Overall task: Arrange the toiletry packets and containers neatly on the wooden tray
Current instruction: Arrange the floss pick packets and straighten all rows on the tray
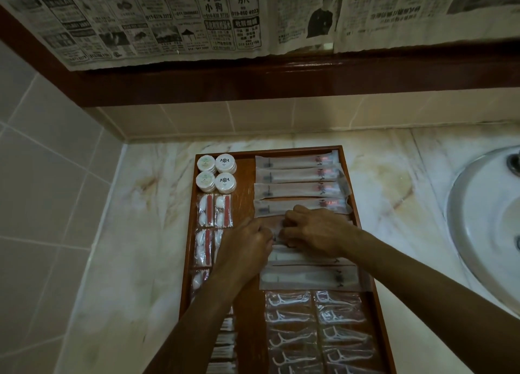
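Note:
A long wooden tray (249, 295) lies on the marble counter. Round white containers (216, 172) sit in its far left corner, with cotton-and-file packets (215, 210) below them. Long toothbrush packets (298, 176) are stacked in rows on the right side. Dental floss pick packets (315, 328) fill the near right part. My left hand (246, 245) and my right hand (315, 233) meet over the middle of the toothbrush rows, fingers curled on one toothbrush packet (277, 237) between them. My left forearm hides part of the left column.
The marble counter (135, 233) surrounds the tray. A white sink basin (484, 219) is set in at the right. Tiled walls stand at the left and back, with a dark wooden ledge and newspaper sheets (168, 22) above.

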